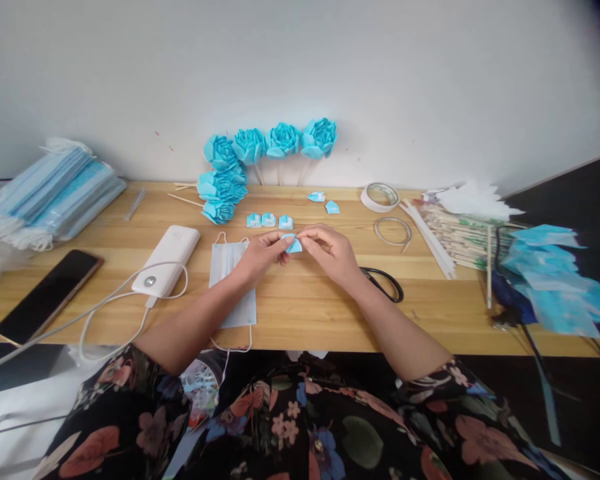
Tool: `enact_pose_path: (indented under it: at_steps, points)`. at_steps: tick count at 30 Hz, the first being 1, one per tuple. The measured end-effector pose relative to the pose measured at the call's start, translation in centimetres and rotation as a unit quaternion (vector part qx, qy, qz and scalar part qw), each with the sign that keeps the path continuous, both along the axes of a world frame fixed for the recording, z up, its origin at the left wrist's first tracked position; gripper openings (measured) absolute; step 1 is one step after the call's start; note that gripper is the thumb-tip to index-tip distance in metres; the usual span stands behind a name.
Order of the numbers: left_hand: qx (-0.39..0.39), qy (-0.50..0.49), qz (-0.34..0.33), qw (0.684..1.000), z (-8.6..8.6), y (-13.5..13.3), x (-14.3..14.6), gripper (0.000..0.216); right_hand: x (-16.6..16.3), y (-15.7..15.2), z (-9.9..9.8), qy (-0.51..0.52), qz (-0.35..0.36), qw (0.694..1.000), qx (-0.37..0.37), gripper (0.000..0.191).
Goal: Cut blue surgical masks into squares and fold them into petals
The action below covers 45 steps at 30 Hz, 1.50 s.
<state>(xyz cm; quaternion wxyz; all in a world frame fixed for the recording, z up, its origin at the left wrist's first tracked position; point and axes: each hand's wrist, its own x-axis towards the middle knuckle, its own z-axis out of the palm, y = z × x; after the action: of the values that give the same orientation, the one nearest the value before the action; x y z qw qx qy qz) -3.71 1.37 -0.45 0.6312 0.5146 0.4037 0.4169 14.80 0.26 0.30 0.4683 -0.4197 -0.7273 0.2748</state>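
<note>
My left hand [261, 255] and my right hand [330, 251] meet over the middle of the wooden table [300, 313]. Both pinch a small folded blue piece [293, 245] between their fingertips. A flat face mask [233, 283] lies under my left wrist. Just beyond the hands sit three folded blue pieces [269, 220], with two more [324, 201] further back. Several finished blue flowers [265, 153] on sticks lean against the wall, some lying on the table.
A white power bank [167, 259] with cable and a dark phone [47, 295] lie left. A stack of masks [55, 193] sits far left. Tape rolls [380, 197], black scissors [385, 283], wooden sticks [455, 237] and blue cut scraps [555, 280] lie right.
</note>
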Motion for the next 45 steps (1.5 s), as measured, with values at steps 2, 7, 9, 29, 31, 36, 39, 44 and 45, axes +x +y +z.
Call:
enact_pose_path:
  at_steps: [2, 7, 9, 29, 31, 36, 39, 44, 45]
  points:
    - [0.006, 0.017, 0.006, 1.0, 0.2, -0.1, 0.0, 0.04, -0.2, 0.0, -0.1, 0.023, 0.004, 0.999, -0.048, 0.011]
    - [0.022, 0.043, 0.015, 0.999, 0.3, -0.1, 0.0, 0.037, -0.5, -0.1, -0.1, 0.056, 0.007, 0.993, -0.099, 0.009]
    - [0.028, 0.044, 0.017, 0.999, 0.2, -0.1, 0.0, 0.036, -0.6, -0.2, -0.2, 0.063, 0.011, 0.992, -0.108, 0.01]
    - [0.026, 0.043, 0.01, 0.999, 0.4, 0.0, 0.1, 0.041, -0.6, -0.1, -0.8, -0.001, -0.009, 0.999, -0.035, 0.01]
    - [0.026, 0.035, 0.01, 0.999, 0.4, 0.0, 0.1, 0.041, -0.6, -0.2, -0.6, -0.005, -0.01, 0.999, -0.034, 0.012]
    - [0.032, 0.011, 0.021, 0.999, 0.4, -0.1, 0.1, 0.04, -0.6, -0.4, -0.1, 0.012, -0.012, 0.999, -0.043, 0.013]
    - [0.034, -0.001, 0.024, 0.999, 0.2, -0.1, 0.1, 0.04, -0.7, -0.6, 0.1, 0.02, -0.02, 0.998, -0.051, 0.015]
    - [0.038, -0.002, 0.029, 0.999, 0.0, -0.1, 0.2, 0.04, -0.9, -0.6, 0.1, 0.021, -0.016, 0.997, -0.067, 0.015]
    - [0.038, -0.001, 0.03, 0.999, 0.0, -0.1, 0.2, 0.04, -0.9, -0.5, 0.1, 0.021, -0.015, 0.997, -0.07, 0.015]
